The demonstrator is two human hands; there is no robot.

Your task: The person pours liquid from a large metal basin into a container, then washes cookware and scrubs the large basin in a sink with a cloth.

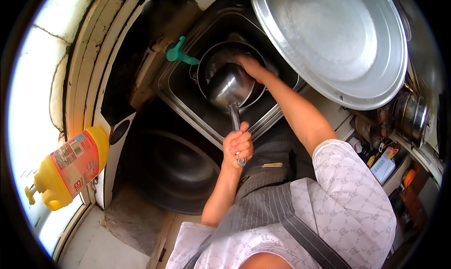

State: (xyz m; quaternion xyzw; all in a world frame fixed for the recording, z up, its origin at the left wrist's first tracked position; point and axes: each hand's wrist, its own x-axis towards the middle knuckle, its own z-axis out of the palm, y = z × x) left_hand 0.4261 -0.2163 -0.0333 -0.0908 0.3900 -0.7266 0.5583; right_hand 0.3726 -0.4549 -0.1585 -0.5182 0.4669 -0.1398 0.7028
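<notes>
My left hand point(238, 144) is wrapped round the handle of a shiny steel water scoop point(229, 86). The scoop's bowl is over a metal pot point(201, 78) that stands in the sink point(181, 88). My right hand point(250, 66) reaches over the pot's far right side, just beyond the scoop's bowl. Its fingers are blurred and partly hidden, so whether they hold anything does not show. To the left of the pot, a green tap point(177, 53) points its spout at the pot's rim.
A large aluminium basin point(333, 38) leans at the upper right. Left of my body lies a wide dark wok point(171, 172). A yellow pump bottle point(75, 168) stands by the window at left. Stacked pots point(409, 116) and a cluttered shelf are at right.
</notes>
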